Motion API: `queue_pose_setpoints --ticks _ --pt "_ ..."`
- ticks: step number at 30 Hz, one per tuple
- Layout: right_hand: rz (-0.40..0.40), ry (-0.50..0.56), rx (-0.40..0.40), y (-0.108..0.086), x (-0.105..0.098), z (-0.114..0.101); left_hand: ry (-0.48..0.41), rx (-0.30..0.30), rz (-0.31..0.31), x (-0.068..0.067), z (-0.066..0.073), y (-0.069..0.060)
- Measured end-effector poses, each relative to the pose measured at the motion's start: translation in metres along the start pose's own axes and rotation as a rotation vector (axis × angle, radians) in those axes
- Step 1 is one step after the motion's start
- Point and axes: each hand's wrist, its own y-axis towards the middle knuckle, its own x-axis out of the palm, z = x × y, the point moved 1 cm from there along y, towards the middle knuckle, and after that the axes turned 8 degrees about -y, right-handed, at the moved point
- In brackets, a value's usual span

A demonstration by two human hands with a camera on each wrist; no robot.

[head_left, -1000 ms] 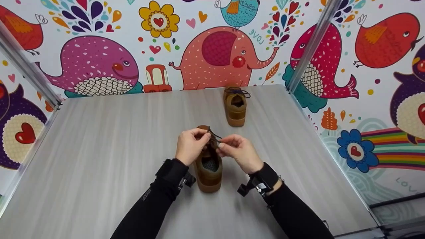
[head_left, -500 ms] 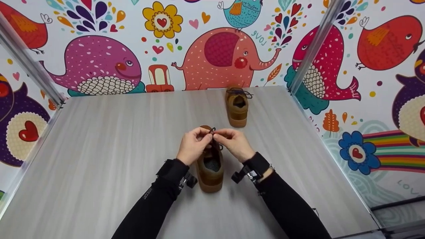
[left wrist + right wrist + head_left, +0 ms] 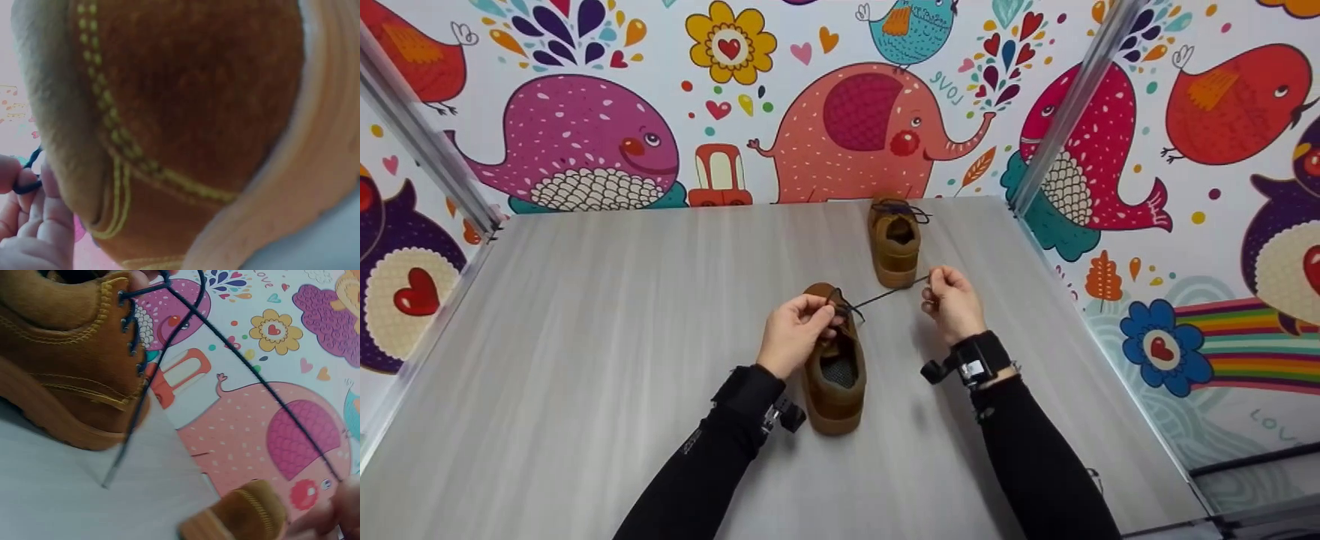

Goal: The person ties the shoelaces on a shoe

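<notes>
A brown lace-up shoe [image 3: 834, 409] stands with its heel toward me; its yellow-stitched side [image 3: 191, 84] fills much of the left wrist view. Over its laces my left hand [image 3: 795, 331] pinches a dark loop of shoelace [image 3: 29, 188] between thumb and fingers. My right hand [image 3: 958, 307], off to the right, grips one stretch of the shoelace [image 3: 891, 292], pulled straight from the shoe. In the right wrist view another lace end [image 3: 130, 433] dangles loose beside the shoe. The knot area is partly hidden by my left fingers.
A second brown shoe [image 3: 896, 251], its dark laces tied in a bow, stands farther back near the wall. Walls printed with cartoon animals [image 3: 847, 135] close off the back and sides of the pale wood-grain tabletop [image 3: 607, 322].
My right hand first came in to my left fingers at the lace, then moved away to the right, drawing the shoelace out straight. My left hand has stayed nearly in place.
</notes>
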Motion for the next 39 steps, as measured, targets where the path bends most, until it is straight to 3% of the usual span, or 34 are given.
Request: queue_pose_setpoints --ticks 4,7,11,16,22,27,32,34,36,38,39 --pt "-0.136 0.227 0.043 -0.004 -0.006 0.009 -0.135 -0.04 0.05 -0.002 -0.004 -0.002" --pt "-0.117 0.318 0.047 -0.002 -0.018 0.013 -0.296 -0.081 0.082 -0.006 -0.009 -0.006" --pt "-0.002 0.289 0.066 0.007 -0.044 0.022 -0.47 -0.118 0.122 -0.025 -0.016 -0.018" --pt "0.061 0.202 0.157 0.006 -0.061 0.036 -0.57 -0.136 0.166 -0.053 -0.018 -0.031" --pt "0.07 0.181 0.192 -0.002 -0.062 0.033 -0.488 -0.084 0.287 -0.07 -0.017 -0.048" --pt "0.078 0.192 0.091 -0.016 -0.061 0.016 -0.418 -0.003 0.352 -0.074 -0.015 -0.062" --pt "0.057 0.158 0.027 -0.03 -0.063 0.004 -0.399 0.063 0.376 -0.076 -0.009 -0.064" --pt "0.067 0.138 0.035 -0.032 -0.064 0.003 -0.393 0.042 0.366 -0.076 -0.009 -0.063" --pt "0.068 0.097 0.067 -0.031 -0.066 0.005 -0.367 -0.029 0.354 -0.078 -0.011 -0.062" --pt "0.088 0.01 0.11 -0.028 -0.069 0.01 -0.255 -0.127 0.347 -0.081 -0.015 -0.062" --pt "0.1 -0.065 0.119 -0.027 -0.071 0.012 -0.155 -0.158 0.345 -0.083 -0.016 -0.063"
